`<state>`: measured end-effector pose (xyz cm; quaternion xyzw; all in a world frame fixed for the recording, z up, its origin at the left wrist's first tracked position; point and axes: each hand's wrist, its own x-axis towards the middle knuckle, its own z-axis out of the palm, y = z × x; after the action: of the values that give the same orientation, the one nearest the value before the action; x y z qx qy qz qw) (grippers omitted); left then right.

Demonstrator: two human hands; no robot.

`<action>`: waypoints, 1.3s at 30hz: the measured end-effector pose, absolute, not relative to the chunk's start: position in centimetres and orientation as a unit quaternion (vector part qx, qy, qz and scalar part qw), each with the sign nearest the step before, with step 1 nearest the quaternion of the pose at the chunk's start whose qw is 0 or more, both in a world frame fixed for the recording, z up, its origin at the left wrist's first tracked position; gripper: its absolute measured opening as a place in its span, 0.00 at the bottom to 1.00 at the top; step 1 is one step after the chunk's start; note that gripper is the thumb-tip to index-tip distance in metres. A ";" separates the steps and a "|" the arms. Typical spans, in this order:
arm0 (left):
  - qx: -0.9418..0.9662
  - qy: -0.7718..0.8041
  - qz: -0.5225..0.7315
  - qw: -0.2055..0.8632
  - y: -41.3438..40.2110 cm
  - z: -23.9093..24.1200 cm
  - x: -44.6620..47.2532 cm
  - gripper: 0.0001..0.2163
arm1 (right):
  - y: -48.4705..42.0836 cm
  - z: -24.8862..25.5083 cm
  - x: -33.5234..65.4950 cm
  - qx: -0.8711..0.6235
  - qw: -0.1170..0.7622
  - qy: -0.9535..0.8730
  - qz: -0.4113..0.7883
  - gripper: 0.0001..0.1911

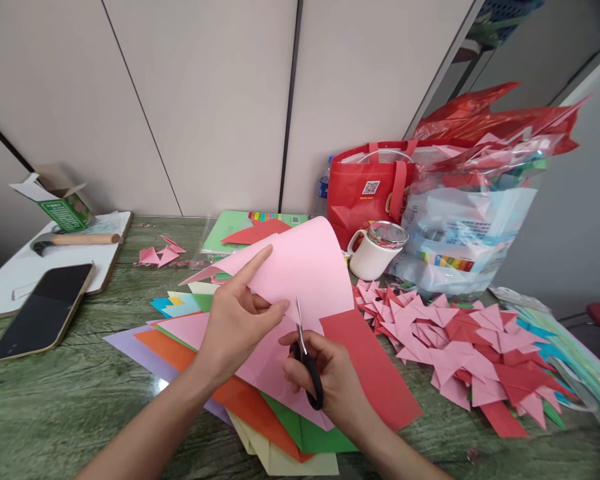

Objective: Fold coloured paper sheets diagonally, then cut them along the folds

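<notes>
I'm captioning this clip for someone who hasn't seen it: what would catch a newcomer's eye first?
First, the centre: the left hand lifts a curled pink sheet while the right hand cuts into it with black-handled scissors, above a fan of coloured paper. Next, the heap of folded pink and red triangles to the right, with a red bag behind it.

Both forearms bare — no sleeves, seemingly no rings or watch.
</notes>
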<state>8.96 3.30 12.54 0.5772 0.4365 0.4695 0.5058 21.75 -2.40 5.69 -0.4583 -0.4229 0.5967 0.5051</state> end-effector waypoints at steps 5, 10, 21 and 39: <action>0.573 0.438 0.465 0.513 3.3 12.6 8.9 0.37 | -2.4 5.8 21.8 -0.469 0.497 -0.433 0.588 0.21; 0.572 0.437 0.470 0.511 3.2 12.5 9.0 0.37 | -2.5 5.7 21.8 -0.467 0.498 -0.432 0.590 0.21; 0.567 0.461 0.465 0.500 3.0 11.8 9.1 0.31 | -2.4 5.5 22.2 -0.453 0.519 -0.436 0.580 0.21; 0.575 0.470 0.464 0.483 3.0 11.9 9.3 0.31 | -2.4 6.0 22.2 -0.475 0.515 -0.420 0.577 0.22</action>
<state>9.33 2.95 11.89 0.5753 0.4695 0.4642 0.4828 22.18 -2.43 6.00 -0.4751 -0.4199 0.5768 0.5150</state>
